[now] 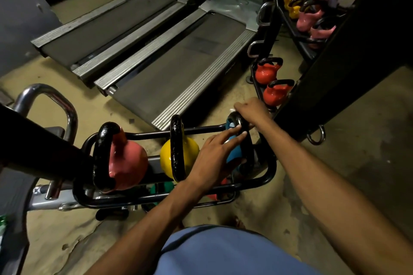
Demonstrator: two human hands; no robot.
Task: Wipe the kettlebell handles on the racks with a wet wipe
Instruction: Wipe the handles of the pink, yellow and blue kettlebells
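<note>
A black tube rack [269, 174] holds a pink kettlebell [127, 163], a yellow kettlebell [166, 156] and a blue kettlebell [231, 154], each with a black handle. My right hand [252, 109] is curled over the top of the blue kettlebell's handle [245, 147]. A bit of white wet wipe [232, 110] peeks out under its fingers. My left hand [214, 158] lies on the blue kettlebell's body, its straight fingers touching the handle and its thumb near the lower end.
Two treadmills [178, 69] lie beyond the rack. Two red kettlebells [266, 71] sit on a rack at the right, beside a black upright. Yellow and pink kettlebells [290, 6] show at the upper right. A chrome bar [44, 96] and a black beam [33, 136] stand at the left.
</note>
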